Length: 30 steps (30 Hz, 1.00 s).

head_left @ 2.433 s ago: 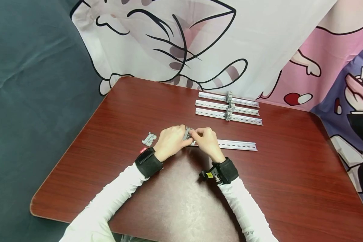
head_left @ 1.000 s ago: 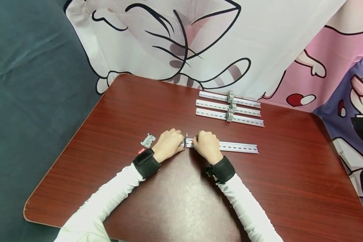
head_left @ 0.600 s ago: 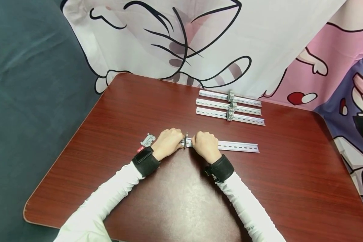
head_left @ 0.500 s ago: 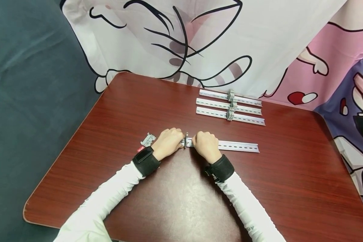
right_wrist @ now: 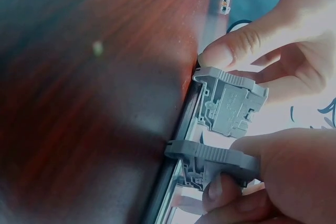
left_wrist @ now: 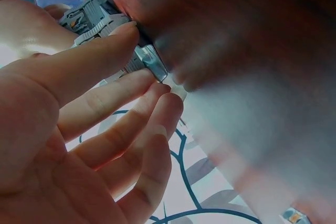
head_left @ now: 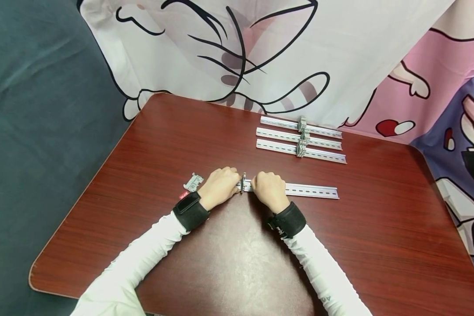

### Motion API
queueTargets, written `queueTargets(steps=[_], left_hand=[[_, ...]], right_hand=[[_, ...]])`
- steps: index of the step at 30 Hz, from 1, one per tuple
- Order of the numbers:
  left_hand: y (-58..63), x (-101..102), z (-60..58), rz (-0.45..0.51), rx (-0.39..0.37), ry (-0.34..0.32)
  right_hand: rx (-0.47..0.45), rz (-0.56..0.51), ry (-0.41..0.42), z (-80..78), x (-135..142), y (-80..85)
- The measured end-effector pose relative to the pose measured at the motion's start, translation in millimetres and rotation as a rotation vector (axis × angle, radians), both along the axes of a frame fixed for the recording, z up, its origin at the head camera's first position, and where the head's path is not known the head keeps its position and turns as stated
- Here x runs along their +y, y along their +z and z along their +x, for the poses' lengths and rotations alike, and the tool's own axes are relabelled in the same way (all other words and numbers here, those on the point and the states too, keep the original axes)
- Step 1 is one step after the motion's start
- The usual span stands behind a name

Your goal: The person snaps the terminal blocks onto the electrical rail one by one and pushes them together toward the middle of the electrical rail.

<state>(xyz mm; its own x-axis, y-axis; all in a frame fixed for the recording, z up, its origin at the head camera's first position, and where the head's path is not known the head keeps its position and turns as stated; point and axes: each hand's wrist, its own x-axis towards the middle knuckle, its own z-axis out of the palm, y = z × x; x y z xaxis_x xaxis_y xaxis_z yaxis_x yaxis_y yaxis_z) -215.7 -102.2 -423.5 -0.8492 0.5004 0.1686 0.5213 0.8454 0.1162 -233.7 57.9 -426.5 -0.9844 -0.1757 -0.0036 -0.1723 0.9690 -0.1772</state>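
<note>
A perforated metal DIN rail point(head_left: 312, 191) lies in front of me, its left part between my hands. My left hand point(head_left: 220, 186) grips the rail's left end, thumb on the near side and fingers curled at the far side. Beside that thumb, a grey terminal block point(right_wrist: 228, 103) stands across the rail. My right hand point(head_left: 269, 188) holds a second grey terminal block point(right_wrist: 215, 156) on the rail; its fingertips are hidden in the head view. Left of my left hand, a loose terminal block point(head_left: 193, 182) lies flat on the table.
Three more rails point(head_left: 278, 146) lie side by side at the back right, each with grey terminal blocks point(head_left: 301, 148) near its middle. The brown table point(head_left: 162, 145) ends at a patterned cloth point(head_left: 205, 74) behind. Both wrists wear black bands point(head_left: 190, 211).
Earlier, both hands held a terminal block tilted over the rail's left part. It now stands upright there, and the right hand has turned knuckles-up. Over the last second the hands have barely moved.
</note>
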Motion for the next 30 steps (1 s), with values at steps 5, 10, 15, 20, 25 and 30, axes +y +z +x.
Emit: queueTargets(steps=[5, 10, 15, 20, 25, 30], left_hand=[[-0.1, 0.3, 0.3, 0.012, -0.001, 0.001], [-0.2, 0.9, 0.5, 0.008, -0.004, 0.002], [-0.4, 1.2, 1.2, 0.01, -0.013, 0.0], [-1.9, 1.3, 1.2, 0.007, -0.001, -0.002], [-3.2, 1.1, 1.1, 0.01, 0.02, -0.01], [-3.8, 1.5, 0.6, 0.014, 0.022, -0.013]], right_hand=[[0.003, 0.004, 0.004, -0.1, -0.6, 1.5], [0.001, 0.006, -0.001, -0.4, -1.4, 1.6], [-0.004, 0.01, -0.002, -0.3, -2.0, 1.4], [0.005, 0.017, 0.006, 0.1, -2.2, 1.9], [-0.031, 0.022, 0.001, -0.9, -1.4, 3.2], [-0.087, 0.033, -0.008, -4.6, -1.2, 4.9]])
